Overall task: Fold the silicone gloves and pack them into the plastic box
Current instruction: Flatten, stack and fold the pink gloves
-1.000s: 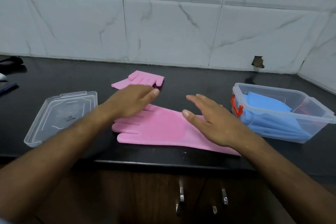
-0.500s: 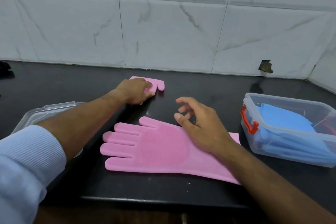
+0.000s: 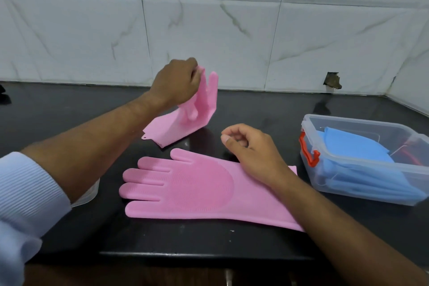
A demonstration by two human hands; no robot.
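Observation:
One pink silicone glove (image 3: 199, 188) lies flat on the black counter (image 3: 69, 109), palm up, fingers pointing left. My left hand (image 3: 176, 83) pinches the fingers of a second pink glove (image 3: 185, 118) and holds that end up off the counter, while its cuff still touches the surface. My right hand (image 3: 250, 148) hovers over the flat glove's wrist with fingers loosely curled, holding nothing. The clear plastic box (image 3: 362, 183) stands at the right with folded blue gloves (image 3: 357, 158) inside and an orange latch.
The clear lid (image 3: 88, 195) lies at the left, mostly hidden by my left forearm. A white tiled wall backs the counter. The counter's front edge runs just below the flat glove.
My left hand reached to the far pink glove, gripped its fingers and raised them off the counter. My right hand lifted slightly and its fingers curled.

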